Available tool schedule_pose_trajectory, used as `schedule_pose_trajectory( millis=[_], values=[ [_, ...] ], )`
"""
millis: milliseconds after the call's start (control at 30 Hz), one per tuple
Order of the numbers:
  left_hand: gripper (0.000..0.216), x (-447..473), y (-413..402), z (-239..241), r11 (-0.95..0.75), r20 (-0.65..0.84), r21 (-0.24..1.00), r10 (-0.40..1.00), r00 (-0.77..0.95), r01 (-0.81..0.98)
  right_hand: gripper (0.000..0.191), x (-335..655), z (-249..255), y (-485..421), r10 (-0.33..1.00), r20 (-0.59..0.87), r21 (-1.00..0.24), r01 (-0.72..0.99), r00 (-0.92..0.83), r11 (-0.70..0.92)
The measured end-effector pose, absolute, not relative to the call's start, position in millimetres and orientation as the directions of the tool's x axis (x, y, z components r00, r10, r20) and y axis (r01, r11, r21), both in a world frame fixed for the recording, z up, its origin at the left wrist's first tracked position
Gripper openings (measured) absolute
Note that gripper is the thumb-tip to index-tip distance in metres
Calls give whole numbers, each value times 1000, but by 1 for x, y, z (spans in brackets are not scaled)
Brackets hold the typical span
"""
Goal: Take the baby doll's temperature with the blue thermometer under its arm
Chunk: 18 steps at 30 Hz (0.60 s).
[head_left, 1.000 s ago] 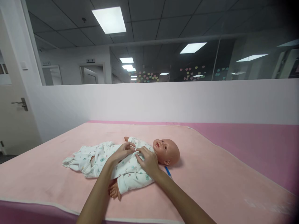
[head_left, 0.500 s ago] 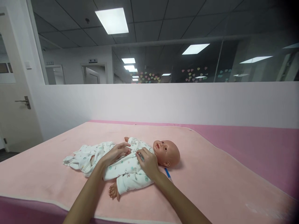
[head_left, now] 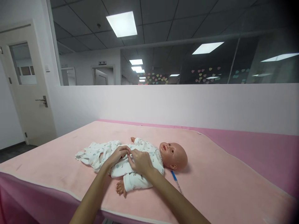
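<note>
A baby doll (head_left: 175, 156) lies on its back, its head to the right and its face turned up. It wears a white printed baby top (head_left: 135, 185), and white printed trousers (head_left: 94, 156) cover its legs at the left. My left hand (head_left: 118, 155) is closed over the middle of the top, fingertips pinched at the cloth. Right beside it, my right hand (head_left: 141, 161) pinches the front of the same top, thumb and fingers together. The fingertips of both hands nearly meet. What exactly lies between them is too small to see.
A thin stick with a blue end (head_left: 173, 175) lies by the doll's neck, partly behind my right forearm. The peach sheet (head_left: 224, 186) spreads over a pink padded surface (head_left: 252, 149). A white wall with a window stands behind, and a door (head_left: 32, 93) is at the left.
My right hand has moved left from the doll's chest to my left hand, and the fingers of both have drawn together at the top. The whole view has shifted somewhat to the left.
</note>
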<state>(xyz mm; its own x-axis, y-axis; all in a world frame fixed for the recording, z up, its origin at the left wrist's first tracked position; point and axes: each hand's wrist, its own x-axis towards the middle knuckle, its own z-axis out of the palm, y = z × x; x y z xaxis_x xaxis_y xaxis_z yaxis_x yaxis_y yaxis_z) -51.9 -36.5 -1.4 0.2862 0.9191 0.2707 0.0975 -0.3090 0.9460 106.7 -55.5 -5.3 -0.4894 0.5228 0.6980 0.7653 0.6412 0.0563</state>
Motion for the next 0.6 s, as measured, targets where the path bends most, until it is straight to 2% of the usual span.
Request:
schedule_pose_trajectory(
  millis=[233,400,600],
  values=[
    [28,-56,-51,11,-228,218,973,863,456,-34,23,94,-6,-59,516,702,32,745,-491,666],
    [20,-54,-54,13,-200,189,980,909,370,-11,29,100,-6,-63,539,693,-4,746,-478,666],
    [22,-54,-57,15,-135,130,991,947,295,-5,33,102,-6,-65,520,704,-23,716,-484,698]
  ],
)
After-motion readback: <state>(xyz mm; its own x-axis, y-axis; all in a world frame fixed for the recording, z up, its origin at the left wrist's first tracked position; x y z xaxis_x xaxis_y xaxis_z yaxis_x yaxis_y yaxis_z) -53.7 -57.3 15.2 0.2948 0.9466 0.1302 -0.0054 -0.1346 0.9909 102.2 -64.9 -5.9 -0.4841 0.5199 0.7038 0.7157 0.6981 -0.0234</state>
